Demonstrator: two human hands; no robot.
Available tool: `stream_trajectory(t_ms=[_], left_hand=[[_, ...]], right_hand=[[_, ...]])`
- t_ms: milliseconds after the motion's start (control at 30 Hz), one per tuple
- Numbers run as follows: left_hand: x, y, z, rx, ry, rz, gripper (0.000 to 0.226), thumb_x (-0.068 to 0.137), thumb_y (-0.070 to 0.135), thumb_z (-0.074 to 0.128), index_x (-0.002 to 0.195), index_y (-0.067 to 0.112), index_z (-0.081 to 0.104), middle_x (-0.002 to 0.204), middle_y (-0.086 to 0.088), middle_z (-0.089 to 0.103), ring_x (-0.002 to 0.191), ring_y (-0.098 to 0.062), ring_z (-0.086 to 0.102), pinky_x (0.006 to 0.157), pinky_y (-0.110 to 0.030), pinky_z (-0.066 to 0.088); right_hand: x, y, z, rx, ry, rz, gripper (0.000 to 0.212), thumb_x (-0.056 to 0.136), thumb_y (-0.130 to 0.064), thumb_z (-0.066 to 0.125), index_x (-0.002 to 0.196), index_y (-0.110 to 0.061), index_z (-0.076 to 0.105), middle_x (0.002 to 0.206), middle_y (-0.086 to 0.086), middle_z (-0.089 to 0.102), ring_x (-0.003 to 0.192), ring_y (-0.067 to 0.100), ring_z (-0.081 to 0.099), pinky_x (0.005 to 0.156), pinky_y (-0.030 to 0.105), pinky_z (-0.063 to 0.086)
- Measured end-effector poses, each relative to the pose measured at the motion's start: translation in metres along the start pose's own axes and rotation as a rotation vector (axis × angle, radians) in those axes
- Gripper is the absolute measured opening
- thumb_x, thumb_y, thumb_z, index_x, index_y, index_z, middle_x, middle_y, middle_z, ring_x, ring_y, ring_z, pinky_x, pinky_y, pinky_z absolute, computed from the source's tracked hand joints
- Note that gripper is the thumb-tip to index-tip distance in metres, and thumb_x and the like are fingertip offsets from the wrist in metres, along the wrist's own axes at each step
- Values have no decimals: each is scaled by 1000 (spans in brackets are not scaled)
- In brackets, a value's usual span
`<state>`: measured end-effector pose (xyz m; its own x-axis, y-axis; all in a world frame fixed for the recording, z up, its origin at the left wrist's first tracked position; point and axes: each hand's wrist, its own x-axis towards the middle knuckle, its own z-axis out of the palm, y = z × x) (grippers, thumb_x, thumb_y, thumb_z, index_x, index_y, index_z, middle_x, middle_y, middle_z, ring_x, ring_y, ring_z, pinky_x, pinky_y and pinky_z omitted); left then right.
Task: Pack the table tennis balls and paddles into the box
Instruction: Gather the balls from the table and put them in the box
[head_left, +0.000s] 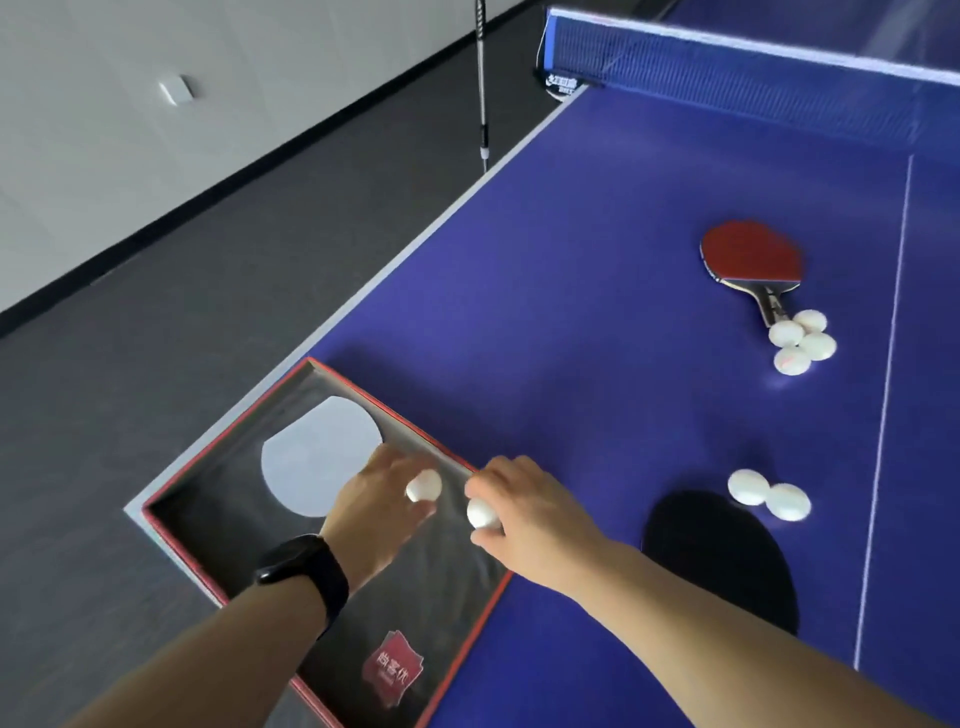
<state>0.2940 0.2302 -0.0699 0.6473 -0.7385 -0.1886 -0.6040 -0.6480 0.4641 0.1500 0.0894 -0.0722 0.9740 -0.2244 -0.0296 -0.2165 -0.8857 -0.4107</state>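
An open red-edged box (223, 431) with a dark lining sits at the table's near left corner. My left hand (376, 512) is over the box, holding a white ball (423, 486). At the box's right rim, my right hand (524, 506) grips another white ball (482, 513). A black paddle (727, 551) lies to the right under my right forearm, with two white balls (769, 493) beside it. Farther away a red paddle (750, 257) lies flat, several balls (800, 340) clustered at its handle.
The blue table (571, 260) ends at a grey edge on the left, with dark floor below. The net (753, 78) crosses the far end. A metal pole (483, 88) stands off the table's left side. A white paddle-shaped cutout (311, 457) shows inside the box.
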Motion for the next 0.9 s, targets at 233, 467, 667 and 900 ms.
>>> stream_trajectory(t_ms=[233,467,667,900], left_hand=[[10,13,33,-107,-80,100,26,80,22,66,98,32,52,104,11,54,86,-17,60,74,-33,51],[17,14,35,-66,-102,145,32,78,24,70,99,33,49,107,11,49,81,-18,59,72,-34,52],[16,22,27,134,-88,148,51,76,45,67,119,34,43,113,9,51,99,-21,59,80,-38,51],[35,71,-4,153,-31,231,53,83,32,55,135,27,45,135,2,51,119,-24,49,98,-43,40]], right_hand=[[-1,11,27,-80,0,109,30,63,-11,68,92,-18,61,102,1,51,85,26,49,63,37,51],[-6,15,27,-36,-36,144,34,70,-16,64,104,-17,59,111,1,51,89,27,50,63,37,50],[-22,26,6,94,13,177,65,79,-40,65,138,-24,41,136,-3,45,113,23,49,88,39,51],[-126,101,-78,98,122,573,64,88,-44,61,144,-27,36,146,-6,38,134,18,37,104,36,42]])
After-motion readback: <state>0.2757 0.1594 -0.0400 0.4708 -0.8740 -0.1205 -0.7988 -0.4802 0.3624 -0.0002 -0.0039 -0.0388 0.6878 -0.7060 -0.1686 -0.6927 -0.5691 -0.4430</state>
